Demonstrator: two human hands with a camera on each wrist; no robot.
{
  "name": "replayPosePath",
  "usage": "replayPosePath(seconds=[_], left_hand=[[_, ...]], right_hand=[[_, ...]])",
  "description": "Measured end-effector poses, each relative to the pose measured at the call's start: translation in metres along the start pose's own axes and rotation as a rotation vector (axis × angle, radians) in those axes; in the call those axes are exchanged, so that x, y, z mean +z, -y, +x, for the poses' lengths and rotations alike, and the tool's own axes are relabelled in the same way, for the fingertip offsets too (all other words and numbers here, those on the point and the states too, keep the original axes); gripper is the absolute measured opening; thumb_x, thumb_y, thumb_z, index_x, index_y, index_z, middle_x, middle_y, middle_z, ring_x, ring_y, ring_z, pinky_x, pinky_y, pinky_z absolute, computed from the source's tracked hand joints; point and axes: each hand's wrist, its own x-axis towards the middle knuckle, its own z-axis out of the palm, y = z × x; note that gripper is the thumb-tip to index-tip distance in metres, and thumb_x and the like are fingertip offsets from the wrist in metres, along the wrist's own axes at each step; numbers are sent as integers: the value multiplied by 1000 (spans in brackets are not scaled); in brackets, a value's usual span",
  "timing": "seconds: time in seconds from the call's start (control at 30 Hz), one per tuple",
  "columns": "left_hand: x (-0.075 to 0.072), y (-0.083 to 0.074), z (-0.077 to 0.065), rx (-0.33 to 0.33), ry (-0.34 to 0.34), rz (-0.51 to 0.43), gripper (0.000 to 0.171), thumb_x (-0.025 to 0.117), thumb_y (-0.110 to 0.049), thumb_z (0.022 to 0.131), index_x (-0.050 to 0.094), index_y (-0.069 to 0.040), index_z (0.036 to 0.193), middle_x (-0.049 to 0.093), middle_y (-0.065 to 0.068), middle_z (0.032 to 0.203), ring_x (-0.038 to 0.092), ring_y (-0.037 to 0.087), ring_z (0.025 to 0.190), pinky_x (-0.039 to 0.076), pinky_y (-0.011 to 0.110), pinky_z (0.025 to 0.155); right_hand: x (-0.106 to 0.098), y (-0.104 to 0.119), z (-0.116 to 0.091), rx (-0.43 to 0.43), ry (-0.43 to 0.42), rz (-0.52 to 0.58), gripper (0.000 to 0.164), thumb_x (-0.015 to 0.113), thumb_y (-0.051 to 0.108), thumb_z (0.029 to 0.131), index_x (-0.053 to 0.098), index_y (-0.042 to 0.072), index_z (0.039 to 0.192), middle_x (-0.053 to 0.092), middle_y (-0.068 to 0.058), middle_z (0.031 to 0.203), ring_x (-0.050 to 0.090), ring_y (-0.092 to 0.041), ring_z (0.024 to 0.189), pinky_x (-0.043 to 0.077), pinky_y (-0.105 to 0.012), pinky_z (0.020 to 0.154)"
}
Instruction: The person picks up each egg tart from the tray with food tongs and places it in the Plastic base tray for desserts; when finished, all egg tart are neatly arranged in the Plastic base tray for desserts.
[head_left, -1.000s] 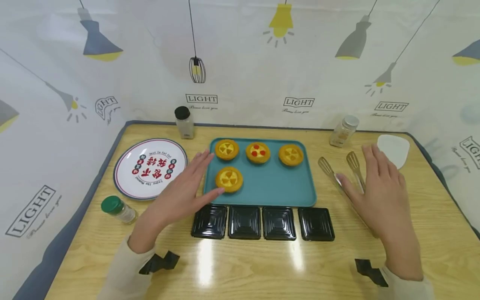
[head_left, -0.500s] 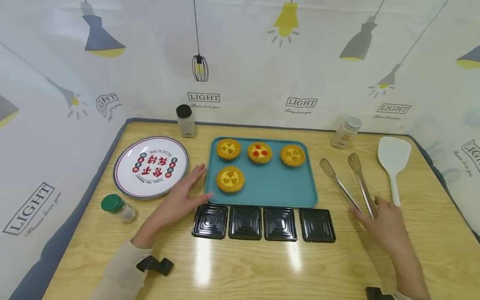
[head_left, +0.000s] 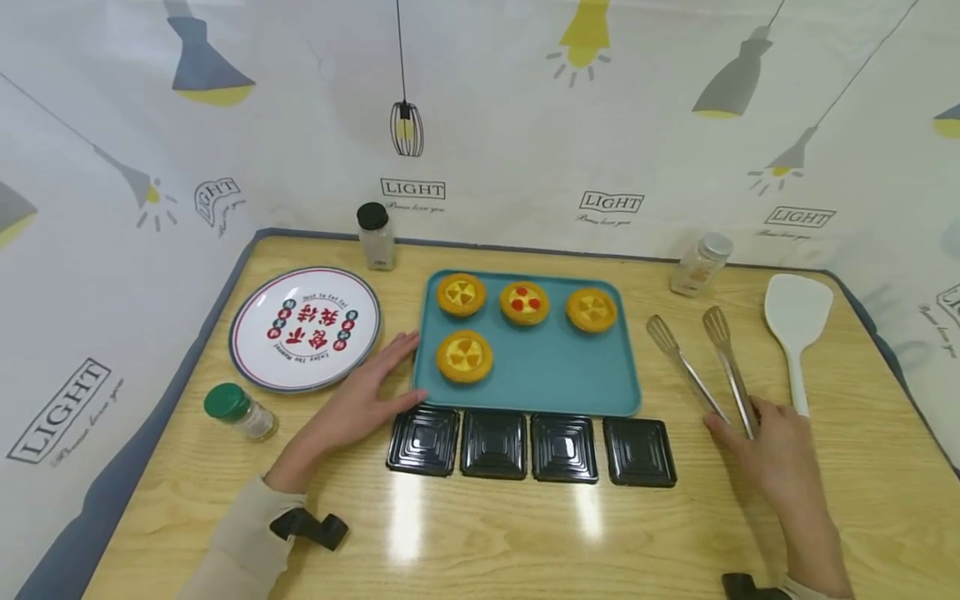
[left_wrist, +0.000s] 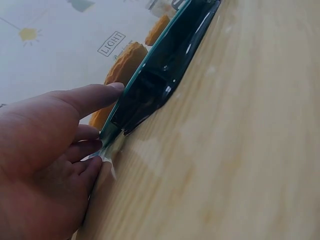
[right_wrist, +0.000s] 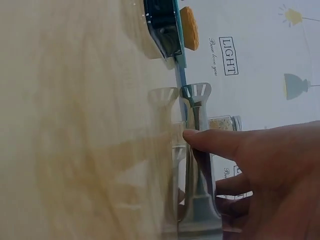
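My left hand (head_left: 358, 402) is at the left edge of a teal tray (head_left: 562, 375), its fingers loosely straight. The thumb (left_wrist: 102, 97) touches the tray's near-left corner. On the tray sit several egg tarts with yellow topping; the closest to this hand is a tart (head_left: 464, 357) near the left side, and a tart with red pieces (head_left: 524, 303) is in the back row. My right hand (head_left: 783, 454) grips metal tongs (head_left: 733, 379), thumb on one arm and fingers on the other. The tongs lie with their slotted ends spread apart, pointing away from me.
Several black square dishes (head_left: 493, 444) line the tray's front. A patterned plate (head_left: 303, 329) and a green-capped jar (head_left: 240, 411) are at left. Behind stand a black-capped jar (head_left: 377, 237) and a silver-capped jar (head_left: 701, 264). A white spatula (head_left: 798, 312) lies at right.
My right hand has come down and back from above the tongs and spatula to grip the tongs' arms. My left hand has lowered from over the tray's left side to its edge.
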Motion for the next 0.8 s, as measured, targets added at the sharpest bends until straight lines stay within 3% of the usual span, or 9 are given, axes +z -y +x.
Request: replayPosePath(seconds=[0.13,0.27,0.37,0.5,0.63,0.8], left_hand=[[-1,-1,0,5,0,-3,79,66,-46,92,27,-20,156,20,3,161,16,22,147,16,52,117],[-2,-1,0,2,4,-5,79,66,-46,92,27,-21,156,20,3,161,16,23,147,16,52,116],[-2,-2,0,-2,4,-4,79,66,-47,92,27,-21,156,20,2,161,16,22,147,16,52,116],[-3,-3,0,-2,-1,-6,79,65,-48,92,28,-21,156,20,2,161,16,22,147,16,52,116],[-2,-2,-1,-4,-3,-13,79,65,-48,92,29,-21,156,21,2,161,17,21,147,17,51,116],[-1,-2,-2,-3,-6,-20,79,66,-48,91,29,-21,156,21,3,161,18,22,146,18,51,116]], right_hand=[[-4,3,-3,1,-73,74,73,59,40,98,41,-21,133,43,-40,113,46,-55,96,41,-66,74],[-12,12,-4,-73,-218,132,56,63,33,97,50,-9,133,53,-26,100,54,-34,68,46,-41,53],[-18,21,-2,-176,-308,156,47,71,28,93,58,5,132,60,-10,91,47,-13,48,33,-23,36],[-22,36,0,-247,-356,189,56,81,26,83,61,17,135,68,-1,99,36,-4,39,27,-20,34],[-22,48,1,-221,-374,210,56,88,27,75,68,18,127,71,2,97,24,-1,34,25,-20,33],[-20,57,2,-198,-297,207,55,87,33,74,70,15,124,74,-3,94,21,-2,38,24,-24,32]])
